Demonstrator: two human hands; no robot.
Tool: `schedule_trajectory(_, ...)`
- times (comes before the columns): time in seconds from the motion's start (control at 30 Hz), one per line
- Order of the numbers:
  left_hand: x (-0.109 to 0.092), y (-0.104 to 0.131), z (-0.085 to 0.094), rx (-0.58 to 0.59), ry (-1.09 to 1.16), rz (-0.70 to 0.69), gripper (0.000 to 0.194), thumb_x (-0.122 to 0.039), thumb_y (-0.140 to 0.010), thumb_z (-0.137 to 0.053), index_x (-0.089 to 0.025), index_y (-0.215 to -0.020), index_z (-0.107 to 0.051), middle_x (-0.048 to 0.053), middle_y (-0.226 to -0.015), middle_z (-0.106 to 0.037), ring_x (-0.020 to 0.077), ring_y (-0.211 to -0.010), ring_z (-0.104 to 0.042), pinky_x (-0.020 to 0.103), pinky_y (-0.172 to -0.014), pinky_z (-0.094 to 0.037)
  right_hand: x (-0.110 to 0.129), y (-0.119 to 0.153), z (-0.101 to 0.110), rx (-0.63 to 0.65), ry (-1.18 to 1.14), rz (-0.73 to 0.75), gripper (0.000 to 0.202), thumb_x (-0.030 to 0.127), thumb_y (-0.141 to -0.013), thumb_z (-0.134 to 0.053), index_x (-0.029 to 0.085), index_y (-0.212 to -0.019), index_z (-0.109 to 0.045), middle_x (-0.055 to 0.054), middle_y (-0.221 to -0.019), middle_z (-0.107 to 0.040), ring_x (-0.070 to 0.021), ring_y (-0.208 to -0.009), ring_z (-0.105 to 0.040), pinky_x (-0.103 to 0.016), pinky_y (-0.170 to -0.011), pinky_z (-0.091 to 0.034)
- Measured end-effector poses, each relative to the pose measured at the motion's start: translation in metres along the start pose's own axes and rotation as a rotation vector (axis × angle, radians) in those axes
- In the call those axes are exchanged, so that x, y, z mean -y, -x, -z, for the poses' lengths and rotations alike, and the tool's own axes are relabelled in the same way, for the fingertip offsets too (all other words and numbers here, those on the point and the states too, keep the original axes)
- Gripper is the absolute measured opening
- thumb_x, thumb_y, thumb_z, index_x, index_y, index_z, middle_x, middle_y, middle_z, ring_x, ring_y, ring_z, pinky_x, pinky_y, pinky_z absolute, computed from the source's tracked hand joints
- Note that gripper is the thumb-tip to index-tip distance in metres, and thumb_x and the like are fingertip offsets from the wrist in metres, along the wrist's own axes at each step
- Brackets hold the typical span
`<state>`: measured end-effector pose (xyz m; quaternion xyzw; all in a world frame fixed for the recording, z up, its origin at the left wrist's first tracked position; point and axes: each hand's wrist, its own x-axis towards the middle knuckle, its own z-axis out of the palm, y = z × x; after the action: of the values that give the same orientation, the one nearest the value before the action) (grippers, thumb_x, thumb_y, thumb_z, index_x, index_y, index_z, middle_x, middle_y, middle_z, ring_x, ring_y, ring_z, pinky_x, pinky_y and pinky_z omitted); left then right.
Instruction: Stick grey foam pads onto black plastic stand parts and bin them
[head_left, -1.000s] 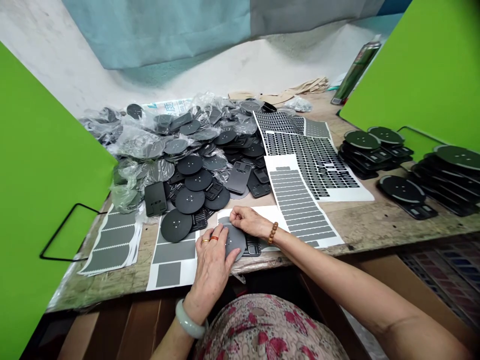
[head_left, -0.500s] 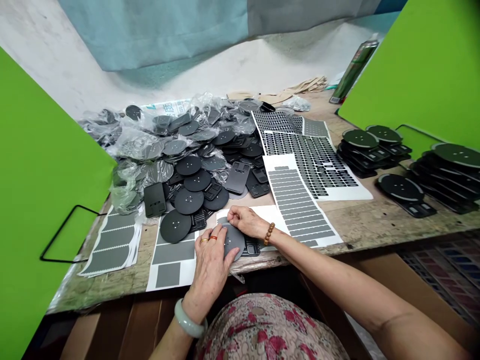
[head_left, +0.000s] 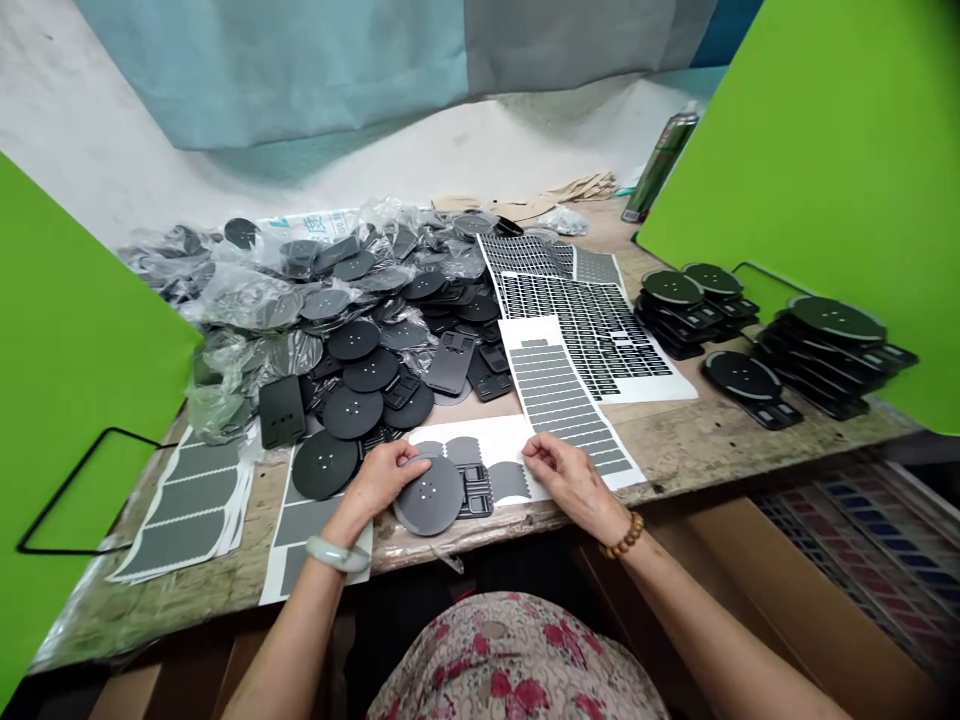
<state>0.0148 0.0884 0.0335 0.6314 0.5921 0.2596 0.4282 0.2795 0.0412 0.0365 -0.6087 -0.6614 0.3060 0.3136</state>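
A dark grey round plate [head_left: 429,498] with small holes lies at the table's front edge, and a black rectangular plate with recesses [head_left: 475,490] shows at its right. My left hand [head_left: 382,480] pinches the disc's upper left rim, thumb on top. To the right, my right hand [head_left: 574,485] has thumb and fingertips pressed together at the white sheet with grey curved stickers [head_left: 510,482]; whatever is between them is too small to make out. The sheet lies partly beneath the two plates.
Black discs and plates [head_left: 352,412], some in clear plastic bags [head_left: 247,300], are heaped behind my left hand. Sticker sheets [head_left: 577,400] lie behind my right. Stacked disc assemblies [head_left: 825,350], a spray can [head_left: 661,160] and green panels [head_left: 825,150] are farther right.
My right hand has moved off the disc to the right, over the sticker sheet. My left hand has shifted from lying across the disc to its upper left rim. The camera view has turned slightly.
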Motion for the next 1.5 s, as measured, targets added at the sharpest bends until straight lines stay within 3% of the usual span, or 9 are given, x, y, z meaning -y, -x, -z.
schedule_trajectory(0.17, -0.009, 0.002, 0.01, 0.067, 0.231, 0.084, 0.031, -0.039, -0.051, -0.075, -0.014, -0.054, -0.058, -0.006, -0.047, -0.049, 0.0067, -0.044, -0.04, 0.019, -0.043, -0.028, -0.008, 0.011, 0.0, -0.019, 0.117, 0.019, 0.009, 0.019, -0.08, -0.045, 0.019, -0.076, -0.054, -0.002, -0.074, -0.054, -0.0156, -0.07, -0.052, -0.026, -0.066, -0.04)
schedule_trajectory(0.33, -0.009, 0.025, 0.008, -0.218, 0.482, 0.149, 0.04, -0.048, -0.05, -0.076, -0.015, -0.059, -0.055, -0.006, -0.05, -0.05, 0.0065, -0.043, -0.044, 0.018, -0.039, -0.035, -0.003, 0.006, -0.004, -0.03, 0.232, 0.025, 0.009, 0.017, -0.082, -0.046, 0.018, -0.079, -0.055, -0.004, -0.08, -0.056, -0.0166, -0.073, -0.053, -0.027, -0.069, -0.039)
schedule_trajectory(0.5, -0.003, 0.05, -0.024, -0.442, 0.704, 0.22, 0.045, -0.052, -0.052, -0.073, -0.018, -0.064, -0.046, -0.008, -0.055, -0.05, 0.0061, -0.046, -0.051, 0.021, -0.049, -0.05, 0.008, 0.005, -0.011, -0.011, 0.399, -0.037, 0.009, 0.017, -0.084, -0.048, 0.018, -0.082, -0.057, -0.005, -0.084, -0.057, -0.0176, -0.076, -0.054, -0.027, -0.068, -0.035)
schedule_trajectory(0.7, 0.001, 0.068, -0.055, -0.39, 0.733, 0.298, 0.047, -0.05, -0.05, -0.076, -0.019, -0.064, -0.045, -0.009, -0.051, -0.049, 0.0094, -0.046, -0.057, 0.023, -0.049, -0.053, 0.013, 0.003, -0.014, -0.004, 0.477, -0.114, 0.009, 0.018, -0.084, -0.05, 0.019, -0.077, -0.056, -0.004, -0.082, -0.057, -0.0165, -0.072, -0.052, -0.026, -0.062, -0.03)
schedule_trajectory(0.9, 0.015, 0.082, -0.04, -0.279, 0.452, 0.327, 0.046, -0.046, -0.057, -0.075, -0.018, -0.086, -0.054, -0.009, -0.047, -0.049, 0.0162, -0.04, -0.058, 0.026, -0.039, -0.046, 0.011, -0.002, -0.012, 0.039, 0.449, -0.109, 0.007, 0.015, -0.083, -0.052, 0.017, -0.077, -0.055, -0.003, -0.081, -0.057, -0.0153, -0.072, -0.051, -0.025, -0.064, -0.029)
schedule_trajectory(1.07, 0.01, 0.099, -0.033, -0.38, -0.232, 0.028, 0.03, -0.045, -0.08, -0.057, -0.021, -0.099, -0.055, -0.004, -0.061, -0.055, 0.0165, -0.054, -0.058, 0.032, -0.056, -0.05, 0.014, -0.001, -0.013, 0.023, 0.479, -0.093, 0.006, 0.015, -0.084, -0.05, 0.017, -0.082, -0.055, -0.004, -0.086, -0.056, -0.015, -0.072, -0.051, -0.025, -0.063, -0.029)
schedule_trajectory(1.27, -0.026, 0.104, -0.069, -0.136, -0.504, -0.51, 0.034, -0.021, -0.086, -0.052, -0.02, -0.12, -0.048, 0.01, -0.119, -0.059, 0.025, -0.114, -0.053, 0.046, -0.096, -0.044, 0.017, -0.005, -0.011, 0.089, 0.469, -0.105, 0.008, 0.011, -0.083, -0.049, 0.017, -0.079, -0.053, -0.004, -0.083, -0.056, -0.0155, -0.075, -0.051, -0.025, -0.066, -0.031)
schedule_trajectory(1.37, -0.033, 0.1, -0.088, -0.012, -0.613, -0.626, 0.05, -0.023, -0.085, -0.055, -0.016, -0.132, -0.04, 0.013, -0.132, -0.052, 0.0279, -0.125, -0.044, 0.048, -0.102, -0.039, 0.016, -0.007, -0.01, 0.089, 0.458, -0.098, 0.006, 0.012, -0.082, -0.05, 0.016, -0.085, -0.054, -0.005, -0.088, -0.056, -0.0156, -0.077, -0.052, -0.025, -0.067, -0.032)
schedule_trajectory(1.5, -0.032, 0.089, -0.109, -0.045, -0.722, -0.695, 0.064, -0.035, -0.086, -0.054, -0.009, -0.139, -0.03, 0.019, -0.141, -0.041, 0.0313, -0.133, -0.034, 0.05, -0.106, -0.034, 0.014, -0.009, -0.009, 0.113, 0.443, -0.09, 0.008, 0.012, -0.082, -0.048, 0.017, -0.079, -0.054, -0.004, -0.084, -0.056, -0.015, -0.074, -0.052, -0.024, -0.066, -0.033)
